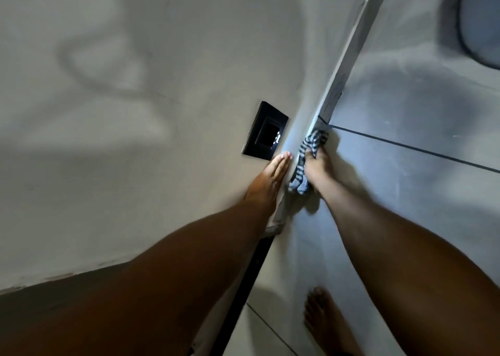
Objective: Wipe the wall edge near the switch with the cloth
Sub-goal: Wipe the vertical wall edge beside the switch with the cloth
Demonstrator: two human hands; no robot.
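Note:
A black switch plate (265, 131) is set in the pale wall, just left of the wall edge (343, 60), which runs up to the top right. My right hand (318, 170) grips a grey-and-white striped cloth (308, 154) and presses it against that edge beside the switch. The cloth's lower end hangs bunched under my palm. My left hand (267, 179) lies flat on the wall with fingers together, fingertips just below the switch's lower right corner. It holds nothing.
Grey tiles (422, 117) with dark grout lines cover the surface to the right of the edge. A bare foot (324, 320) stands on the floor at the bottom right. A dark curved object (479, 22) shows at the top right corner.

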